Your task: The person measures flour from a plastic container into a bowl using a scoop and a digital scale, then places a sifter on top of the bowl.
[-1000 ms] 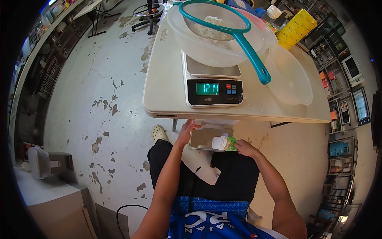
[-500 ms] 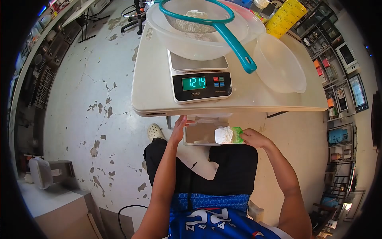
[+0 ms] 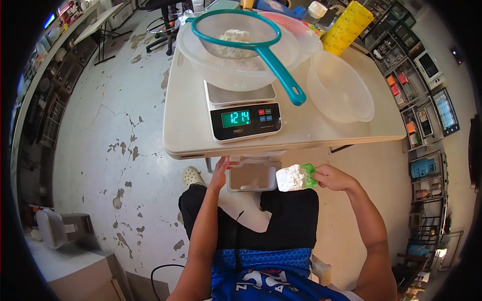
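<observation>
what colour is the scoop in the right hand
Green, on the part of the scoop not covered by white powder; best seen in the head view.

Both arms are bare and reach forward from the body, hands well apart. The left arm runs nearly straight up over the left thigh, its wrist almost in line with the forearm; the left grip points away from the body, fingers extended, thumb side inward. The right arm bends at the elbow, forearm slanting up and inward. The right grip points leftward, fingers curled closed, slightly lower than the left.
</observation>
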A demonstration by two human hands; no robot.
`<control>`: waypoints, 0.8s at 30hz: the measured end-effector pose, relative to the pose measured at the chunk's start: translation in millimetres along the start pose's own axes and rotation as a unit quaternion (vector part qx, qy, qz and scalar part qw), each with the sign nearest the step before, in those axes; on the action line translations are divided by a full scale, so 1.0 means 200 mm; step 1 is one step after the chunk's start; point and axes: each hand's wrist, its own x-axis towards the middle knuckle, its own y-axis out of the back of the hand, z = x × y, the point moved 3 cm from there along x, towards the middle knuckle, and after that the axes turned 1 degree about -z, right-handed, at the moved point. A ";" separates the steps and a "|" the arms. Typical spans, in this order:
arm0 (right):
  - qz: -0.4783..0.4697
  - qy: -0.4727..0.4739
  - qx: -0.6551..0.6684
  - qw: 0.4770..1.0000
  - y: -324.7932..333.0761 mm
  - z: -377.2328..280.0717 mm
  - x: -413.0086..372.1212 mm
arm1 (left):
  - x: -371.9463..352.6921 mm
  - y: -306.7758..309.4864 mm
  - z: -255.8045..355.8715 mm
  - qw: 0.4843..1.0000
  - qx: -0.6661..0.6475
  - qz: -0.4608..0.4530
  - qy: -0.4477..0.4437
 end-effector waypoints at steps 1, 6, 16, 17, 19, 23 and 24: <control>-0.005 -0.002 -0.030 1.000 0.03 -0.04 -0.04 | 0.00 0.00 -0.01 1.000 -0.006 -0.003 -0.002; -0.012 -0.015 0.005 1.000 0.17 -0.18 -0.21 | 0.01 0.03 -0.05 0.999 0.030 -0.029 0.006; 0.043 -0.029 0.110 0.993 0.50 -0.50 -0.48 | 0.01 0.04 -0.02 0.999 0.008 -0.031 0.010; 0.063 -0.030 0.106 0.992 0.55 -0.54 -0.50 | 0.01 0.04 -0.02 0.999 0.009 -0.032 0.012; 0.066 -0.023 0.104 0.992 0.66 -0.61 -0.50 | 0.00 0.04 -0.03 0.999 0.007 -0.032 0.015; 0.084 0.028 0.095 0.992 0.85 -0.84 -0.45 | 0.01 0.05 -0.07 1.000 -0.021 -0.013 0.018; 0.083 0.029 0.092 0.992 0.89 -0.89 -0.42 | 0.01 0.06 -0.08 0.999 -0.040 -0.004 0.014</control>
